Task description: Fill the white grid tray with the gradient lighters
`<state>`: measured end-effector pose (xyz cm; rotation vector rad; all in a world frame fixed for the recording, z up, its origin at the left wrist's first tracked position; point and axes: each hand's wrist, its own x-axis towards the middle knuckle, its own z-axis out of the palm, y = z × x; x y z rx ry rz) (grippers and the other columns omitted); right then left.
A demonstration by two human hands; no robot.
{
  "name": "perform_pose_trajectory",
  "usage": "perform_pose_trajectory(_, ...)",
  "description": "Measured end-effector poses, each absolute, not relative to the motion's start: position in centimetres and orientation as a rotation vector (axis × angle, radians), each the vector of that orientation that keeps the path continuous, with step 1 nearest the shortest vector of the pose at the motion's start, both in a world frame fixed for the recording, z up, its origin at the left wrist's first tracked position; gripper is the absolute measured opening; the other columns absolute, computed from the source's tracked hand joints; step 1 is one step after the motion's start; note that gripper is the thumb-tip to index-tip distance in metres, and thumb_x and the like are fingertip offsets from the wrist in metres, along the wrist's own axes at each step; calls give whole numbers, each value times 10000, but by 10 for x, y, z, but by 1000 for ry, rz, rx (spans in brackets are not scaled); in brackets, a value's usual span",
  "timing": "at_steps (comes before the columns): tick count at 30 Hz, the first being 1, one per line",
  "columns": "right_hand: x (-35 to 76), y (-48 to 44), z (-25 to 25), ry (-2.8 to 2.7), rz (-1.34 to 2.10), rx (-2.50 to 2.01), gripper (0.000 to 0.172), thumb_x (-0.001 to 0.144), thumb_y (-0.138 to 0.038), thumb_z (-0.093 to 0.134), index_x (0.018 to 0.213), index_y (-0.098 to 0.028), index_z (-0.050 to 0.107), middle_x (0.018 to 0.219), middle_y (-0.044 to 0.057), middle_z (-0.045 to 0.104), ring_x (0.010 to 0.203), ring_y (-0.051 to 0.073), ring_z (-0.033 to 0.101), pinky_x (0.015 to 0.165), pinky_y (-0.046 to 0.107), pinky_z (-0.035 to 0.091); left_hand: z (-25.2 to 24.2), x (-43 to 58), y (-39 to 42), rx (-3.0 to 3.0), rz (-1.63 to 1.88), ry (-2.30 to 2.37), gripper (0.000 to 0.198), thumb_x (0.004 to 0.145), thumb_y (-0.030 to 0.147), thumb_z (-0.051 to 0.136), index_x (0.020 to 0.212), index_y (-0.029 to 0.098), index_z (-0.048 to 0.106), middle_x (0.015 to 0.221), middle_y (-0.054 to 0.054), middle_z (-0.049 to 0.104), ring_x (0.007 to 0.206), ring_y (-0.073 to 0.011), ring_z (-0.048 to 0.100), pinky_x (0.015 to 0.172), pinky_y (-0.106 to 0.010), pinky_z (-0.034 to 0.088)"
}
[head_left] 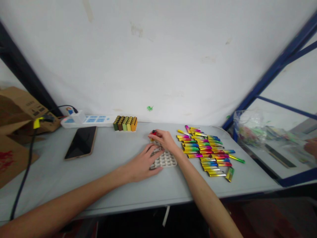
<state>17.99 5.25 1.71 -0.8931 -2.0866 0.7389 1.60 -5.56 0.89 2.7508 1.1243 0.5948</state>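
A white tray (166, 161) with rows of holes lies on the table in front of me. My left hand (142, 163) rests over its left side, fingers spread, the thumb along the near edge. At the tray's far left corner my right hand (163, 139) pinches a lighter (154, 132) with a dark top and a red part showing. The lower end of that lighter is largely hidden by my fingers. To the right, many shiny lighters (204, 148) in gold, red, blue, green and purple lie in a loose heap, one (229, 174) apart at the near right.
A block of upright lighters (125, 123) stands by the wall, next to a white power strip (99, 119). A phone (81, 142) and brown paper bag (18, 115) are at left. Clear plastic bags (250, 130) lie beyond the blue frame (262, 79); another person's hand (311, 145) shows far right.
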Motion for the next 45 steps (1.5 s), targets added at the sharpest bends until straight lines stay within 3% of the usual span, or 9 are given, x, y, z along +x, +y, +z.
perform_pose_trajectory(16, 181, 62, 14, -2293, 501, -1004, 269, 944, -414, 645, 821, -174, 642, 677, -20, 635, 589, 117, 464, 591, 232, 303, 7, 14, -52, 2792, 603, 1095, 582, 965, 483, 568, 1482, 242, 451, 1442, -134, 440, 1406, -347, 321, 1171, -547, 342)
perform_pose_trajectory(24, 186, 66, 13, -2333, 560, -923, 273, 933, -425, 658, 913, -158, 710, 774, 18, 716, 666, 139, 583, 617, 231, 359, 9, 11, -51, 2785, 514, 1122, 583, 993, 511, 513, 1506, 248, 425, 1483, -136, 416, 1428, -350, 315, 1175, -557, 347)
perform_pose_trajectory(28, 204, 67, 17, -2338, 582, -865, 305, 916, -441, 676, 1053, -174, 732, 1011, 53, 761, 885, 174, 677, 795, 248, 457, 7, 8, -49, 2798, 513, 1110, 583, 1001, 507, 504, 1524, 273, 397, 1513, -128, 394, 1447, -343, 299, 1175, -547, 356)
perform_pose_trajectory(31, 229, 70, 20, -2329, 450, -998, 306, 941, -400, 651, 1133, -172, 723, 1146, 83, 743, 1070, 206, 667, 969, 300, 449, 6, 6, -47, 2797, 523, 1100, 589, 1002, 504, 506, 1533, 281, 381, 1523, -126, 391, 1446, -330, 313, 1174, -530, 365)
perform_pose_trajectory(34, 260, 76, 21, -2327, 248, -1243, 262, 958, -296, 628, 1160, -156, 717, 1179, 106, 729, 1139, 220, 641, 1030, 330, 427, 6, 6, -47, 2787, 545, 1092, 600, 995, 503, 524, 1537, 293, 374, 1528, -116, 396, 1443, -320, 325, 1179, -517, 365)
perform_pose_trajectory(41, 309, 81, 18, -2339, 129, -1571, 225, 928, -124, 567, 985, -155, 782, 1024, 130, 759, 981, 235, 678, 939, 334, 465, 8, 5, -47, 2766, 583, 1083, 585, 976, 526, 551, 1492, 272, 450, 1493, -114, 452, 1428, -318, 361, 1174, -505, 374)
perform_pose_trajectory(45, 314, 83, 15, -2335, 150, -1632, 239, 947, -155, 547, 993, -190, 779, 1098, 117, 740, 1002, 224, 670, 978, 332, 441, 7, 5, -47, 2759, 603, 1080, 581, 976, 517, 555, 1493, 273, 448, 1509, -112, 441, 1431, -315, 363, 1176, -500, 372)
